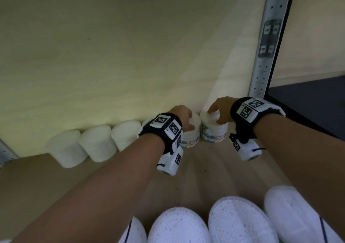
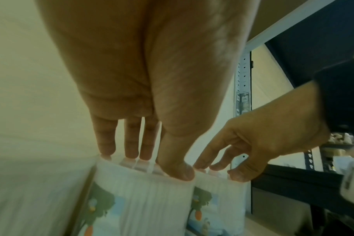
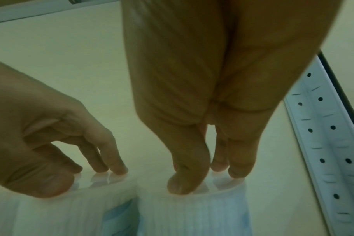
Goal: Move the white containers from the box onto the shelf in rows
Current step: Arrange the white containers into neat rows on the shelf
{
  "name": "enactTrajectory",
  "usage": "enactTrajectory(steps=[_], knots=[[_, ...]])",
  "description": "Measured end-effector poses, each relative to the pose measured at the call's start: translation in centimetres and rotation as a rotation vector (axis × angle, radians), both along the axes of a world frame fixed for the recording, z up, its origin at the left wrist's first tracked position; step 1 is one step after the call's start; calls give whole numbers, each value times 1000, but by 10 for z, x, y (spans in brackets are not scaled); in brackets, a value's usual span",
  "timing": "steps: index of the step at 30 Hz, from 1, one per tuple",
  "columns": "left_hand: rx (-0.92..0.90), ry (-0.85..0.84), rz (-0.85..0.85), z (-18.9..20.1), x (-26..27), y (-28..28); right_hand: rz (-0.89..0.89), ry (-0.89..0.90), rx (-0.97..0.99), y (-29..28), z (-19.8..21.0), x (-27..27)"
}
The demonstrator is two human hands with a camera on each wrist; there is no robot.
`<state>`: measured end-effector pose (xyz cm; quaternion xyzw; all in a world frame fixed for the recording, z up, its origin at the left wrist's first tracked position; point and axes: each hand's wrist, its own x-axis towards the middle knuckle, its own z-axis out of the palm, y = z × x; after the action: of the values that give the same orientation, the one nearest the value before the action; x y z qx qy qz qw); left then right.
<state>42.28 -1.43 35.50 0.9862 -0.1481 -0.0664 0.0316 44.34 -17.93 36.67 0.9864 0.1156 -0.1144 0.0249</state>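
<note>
White round plastic tubs (image 1: 214, 129) (image 1: 191, 130) side by side on pale wooden shelf (image 1: 205, 168); left hand (image 1: 182, 117), right hand (image 1: 221, 112) each gripping one lid, fingertips curled around rim.

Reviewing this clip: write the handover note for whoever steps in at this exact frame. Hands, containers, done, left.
Left hand: fingertips gripping the lid of a labelled container at the back wall.
Right hand: same grip on the neighbouring container, next to the shelf upright.
Done: back row holds three more containers to the left.
Left: release both; more containers wait in the foreground.
</note>
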Motion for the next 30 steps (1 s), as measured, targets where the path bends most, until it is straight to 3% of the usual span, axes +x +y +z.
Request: enactTrajectory(steps=[8,17,30], knots=[[71,63,-63,-3,-8,-7,56,35,-144,2,1,-30],[170,148,-135,-2,-47,-17,65,75,-150,-4,10,-81],[197,63,-193,-4,-113,-31,69,177,-271,-15,10,-128]])
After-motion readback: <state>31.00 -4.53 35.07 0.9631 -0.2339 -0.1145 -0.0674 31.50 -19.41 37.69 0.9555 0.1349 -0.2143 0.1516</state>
